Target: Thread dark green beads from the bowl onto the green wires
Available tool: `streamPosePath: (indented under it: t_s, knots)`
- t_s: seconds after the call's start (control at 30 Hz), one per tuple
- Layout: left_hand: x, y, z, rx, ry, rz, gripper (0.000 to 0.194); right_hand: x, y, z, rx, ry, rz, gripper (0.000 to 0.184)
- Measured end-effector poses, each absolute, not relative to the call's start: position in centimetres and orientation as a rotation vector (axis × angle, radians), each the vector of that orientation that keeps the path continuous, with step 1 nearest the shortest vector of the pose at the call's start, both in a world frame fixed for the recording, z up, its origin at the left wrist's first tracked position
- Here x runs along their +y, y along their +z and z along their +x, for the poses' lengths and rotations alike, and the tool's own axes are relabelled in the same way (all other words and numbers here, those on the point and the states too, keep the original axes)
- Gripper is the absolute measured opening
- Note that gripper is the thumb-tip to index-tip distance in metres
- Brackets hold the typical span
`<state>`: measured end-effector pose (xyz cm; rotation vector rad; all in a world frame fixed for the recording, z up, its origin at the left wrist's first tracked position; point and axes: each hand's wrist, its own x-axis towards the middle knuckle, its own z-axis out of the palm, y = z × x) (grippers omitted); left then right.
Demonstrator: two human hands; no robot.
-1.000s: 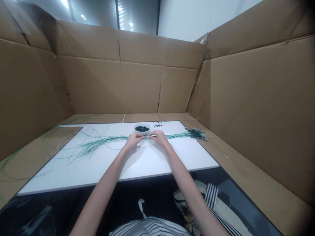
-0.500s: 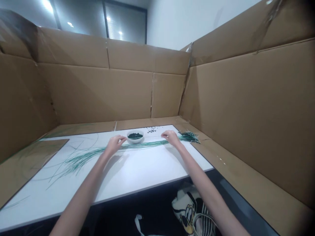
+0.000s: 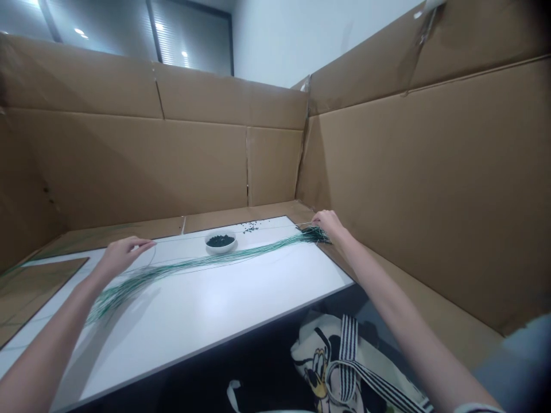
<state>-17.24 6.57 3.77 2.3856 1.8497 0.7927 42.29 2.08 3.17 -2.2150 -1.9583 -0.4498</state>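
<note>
As the open left hand [image 3: 123, 255] hovers over the long green strands [image 3: 202, 261] on a white board [image 3: 215, 310], the right hand [image 3: 329, 223] sits at their dark bundled end, its grip too small to tell; a white bowl [image 3: 220, 250] of dark beads [image 3: 220, 241] stands beyond.

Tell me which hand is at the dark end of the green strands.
The right hand: it reaches the dark end of the strands, while the left hand is near the fanned end.
</note>
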Motion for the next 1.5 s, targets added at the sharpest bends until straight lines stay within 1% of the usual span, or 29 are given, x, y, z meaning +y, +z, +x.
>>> streamPosePath:
  t_s: [0.23,0.3,0.5,0.63,0.77,0.9,1.0,1.03,1.1,1.17,1.2,1.23,1.27,1.3,1.37,1.4,1.43,1.47,1.5]
  knots:
    - [6.0,4.9,-19.4,2.040,0.557,2.240,0.073,2.5,2.0,42.8,-2.044,-0.503,-2.291,0.022]
    - [6.2,4.6,-20.4,2.109,0.492,2.198,0.072,2.6,1.3,42.9,-2.065,-0.505,-2.308,0.023]
    - [7.5,1.6,-23.1,2.043,0.273,2.189,0.048,2.9,-0.6,42.9,-2.087,-0.454,-2.339,0.025]
    - [7.9,0.6,-23.6,2.083,0.141,2.210,0.036,3.3,-0.4,42.5,-2.082,-0.391,-2.342,0.022]
    - [8.1,1.1,-23.2,2.091,0.054,2.219,0.033,4.5,0.8,40.9,-2.112,-0.322,-2.270,0.023]
    - [8.3,2.0,-22.5,2.055,-0.011,2.270,0.032,6.0,1.4,37.1,-2.265,-0.175,-2.071,0.026]
    - [8.2,2.5,-21.7,2.062,-0.030,2.268,0.034,6.5,0.9,32.6,-2.419,-0.082,-1.833,0.037]
    - [8.1,2.6,-21.2,2.053,-0.030,2.272,0.038,6.6,0.6,30.9,-2.464,-0.055,-1.760,0.046]
    - [7.7,2.7,-19.6,1.991,0.001,2.304,0.052,6.7,0.0,27.6,-2.524,0.001,-1.641,0.070]
    - [7.1,2.8,-17.2,1.855,0.110,2.373,0.065,7.0,-0.6,24.8,-2.534,0.076,-1.593,0.091]
    - [6.8,2.8,-15.6,1.804,0.166,2.395,0.070,7.2,-0.8,23.7,-2.536,0.084,-1.599,0.099]
    - [6.5,2.7,-14.0,1.760,0.205,2.403,0.073,7.5,-1.0,22.8,-2.538,0.076,-1.609,0.102]
    - [6.3,2.6,-12.3,1.724,0.227,2.409,0.075,7.7,-1.0,22.0,-2.543,0.054,-1.619,0.100]
    - [6.2,2.4,-10.6,1.669,0.239,2.441,0.074,8.0,-1.0,21.5,-2.552,0.031,-1.619,0.092]
    - [6.2,1.8,-7.7,1.629,0.221,2.528,0.068,8.2,-0.7,20.9,-2.579,-0.005,-1.596,0.061]
    - [6.2,1.5,-6.7,1.621,0.221,2.547,0.061,8.1,-0.6,20.7,-2.594,-0.020,-1.579,0.045]
    - [6.2,1.2,-5.8,1.618,0.227,2.565,0.052,7.9,-0.4,20.6,-2.609,-0.039,-1.565,0.033]
    - [6.2,0.9,-5.3,1.617,0.238,2.579,0.040,7.5,-0.3,20.5,-2.624,-0.066,-1.553,0.025]
    - [6.1,0.6,-4.9,1.618,0.255,2.588,0.031,7.1,-0.3,20.3,-2.636,-0.099,-1.543,0.021]
